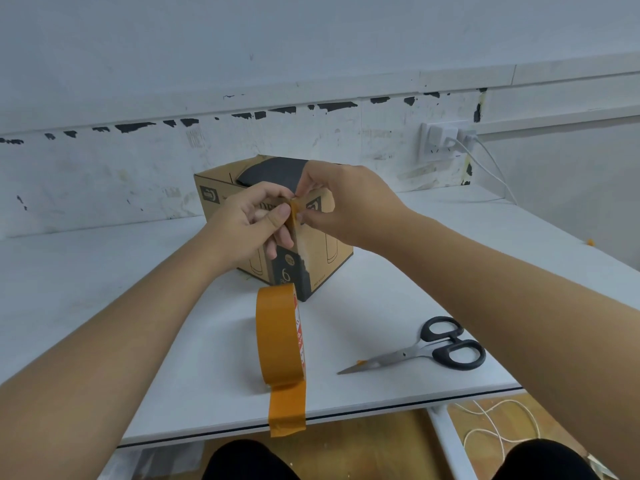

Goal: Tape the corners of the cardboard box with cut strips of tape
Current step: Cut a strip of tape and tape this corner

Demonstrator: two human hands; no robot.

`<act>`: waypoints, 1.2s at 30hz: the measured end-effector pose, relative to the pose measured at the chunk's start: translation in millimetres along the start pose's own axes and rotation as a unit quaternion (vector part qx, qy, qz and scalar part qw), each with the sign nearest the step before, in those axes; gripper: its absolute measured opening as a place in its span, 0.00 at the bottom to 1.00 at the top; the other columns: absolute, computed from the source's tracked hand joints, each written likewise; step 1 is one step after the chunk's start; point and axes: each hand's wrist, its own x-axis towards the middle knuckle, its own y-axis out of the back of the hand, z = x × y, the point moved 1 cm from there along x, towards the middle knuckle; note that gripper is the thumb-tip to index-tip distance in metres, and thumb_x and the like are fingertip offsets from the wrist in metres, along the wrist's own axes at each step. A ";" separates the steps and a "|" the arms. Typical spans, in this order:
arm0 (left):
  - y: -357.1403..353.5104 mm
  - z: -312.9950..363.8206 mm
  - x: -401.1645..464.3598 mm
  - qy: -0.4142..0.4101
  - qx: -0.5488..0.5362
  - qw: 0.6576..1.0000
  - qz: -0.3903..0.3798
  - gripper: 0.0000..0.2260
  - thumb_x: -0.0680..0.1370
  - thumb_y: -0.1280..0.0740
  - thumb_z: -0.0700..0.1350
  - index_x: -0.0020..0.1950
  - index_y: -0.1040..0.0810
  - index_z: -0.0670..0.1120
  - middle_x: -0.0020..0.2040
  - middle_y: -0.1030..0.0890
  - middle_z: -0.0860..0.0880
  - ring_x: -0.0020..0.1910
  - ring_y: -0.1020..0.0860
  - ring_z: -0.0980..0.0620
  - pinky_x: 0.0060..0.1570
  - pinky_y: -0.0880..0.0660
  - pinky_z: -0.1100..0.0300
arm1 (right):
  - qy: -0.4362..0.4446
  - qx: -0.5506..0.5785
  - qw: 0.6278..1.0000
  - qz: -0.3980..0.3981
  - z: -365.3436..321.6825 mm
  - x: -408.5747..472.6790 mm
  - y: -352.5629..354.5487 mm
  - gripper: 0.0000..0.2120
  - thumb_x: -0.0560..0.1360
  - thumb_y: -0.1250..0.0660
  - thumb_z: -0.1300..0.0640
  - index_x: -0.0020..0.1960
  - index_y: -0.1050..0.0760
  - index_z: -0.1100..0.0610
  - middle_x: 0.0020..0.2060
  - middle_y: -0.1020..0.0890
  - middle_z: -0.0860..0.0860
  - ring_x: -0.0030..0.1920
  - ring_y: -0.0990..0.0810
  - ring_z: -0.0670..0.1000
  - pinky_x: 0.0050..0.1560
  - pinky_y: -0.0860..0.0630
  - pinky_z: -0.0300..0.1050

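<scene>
a cardboard box stands on the white counter, turned so one vertical corner faces the person, with a black band running down that corner and a "6" printed low on it. a dark sheet lies over part of the box's top. both hands meet at the upper part of that near corner. the left hand has its thumb and forefinger curled in a pinch grip on a short strip of orange tape, its other fingers folded against the box corner below. the right hand pinches the same strip from the other side, forefinger and thumb closed on its upper end, the remaining fingers bent loosely behind. the strip hangs upright between the two grips, right at the box edge; whether it already sticks to the cardboard i cannot tell.

just in front of the box, a roll of orange tape stands on its edge on the counter, its loose end trailing toward the person and drooping over the counter's front edge. to the right of the roll, well apart from the box, lie black-handled scissors, blades closed and pointing left, with a small orange scrap on the blade. a wall socket with white plugs and cables sits on the wall behind.
</scene>
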 end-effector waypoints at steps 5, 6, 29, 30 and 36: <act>-1.9 -4.3 1.8 -0.011 0.006 1.000 0.013 0.06 0.79 0.38 0.49 0.52 0.26 0.60 0.32 0.16 0.49 0.24 0.22 0.53 0.31 0.26 0.67 | 0.006 -0.013 1.000 0.010 -0.4 -1.3 -3.7 0.10 0.72 0.29 0.52 0.52 0.25 0.50 0.47 0.18 0.44 0.49 0.22 0.48 0.48 0.23 0.48; -1.6 -4.6 1.7 -0.012 0.007 1.000 0.013 0.06 0.79 0.38 0.48 0.52 0.26 0.60 0.32 0.16 0.49 0.24 0.22 0.53 0.31 0.26 0.67 | 0.008 -0.013 1.000 0.011 0.1 -1.6 -4.3 0.10 0.72 0.29 0.52 0.52 0.25 0.50 0.47 0.18 0.44 0.49 0.22 0.48 0.48 0.24 0.48; 2.1 -4.7 2.6 0.000 0.021 1.000 0.013 0.08 0.75 0.34 0.50 0.53 0.24 0.61 0.35 0.15 0.49 0.28 0.20 0.50 0.34 0.22 0.64 | 0.015 -0.015 0.999 0.026 0.1 -1.2 -4.0 0.08 0.73 0.29 0.53 0.51 0.24 0.51 0.44 0.20 0.43 0.45 0.26 0.46 0.42 0.28 0.42; 3.2 -3.9 2.6 0.001 0.017 1.000 0.007 0.08 0.75 0.35 0.51 0.53 0.24 0.61 0.35 0.15 0.48 0.28 0.19 0.49 0.34 0.22 0.63 | 0.014 -0.012 1.000 0.024 -0.2 -1.6 -3.7 0.08 0.73 0.29 0.53 0.51 0.24 0.51 0.45 0.19 0.44 0.46 0.25 0.46 0.43 0.26 0.43; -0.8 1.2 6.6 0.005 0.001 1.000 0.024 0.07 0.74 0.38 0.53 0.50 0.23 0.55 0.32 0.16 0.48 0.25 0.21 0.49 0.30 0.22 0.61 | -0.011 0.007 1.000 -0.004 -1.1 0.9 2.0 0.04 0.75 0.32 0.54 0.50 0.23 0.50 0.46 0.17 0.44 0.50 0.21 0.47 0.49 0.22 0.48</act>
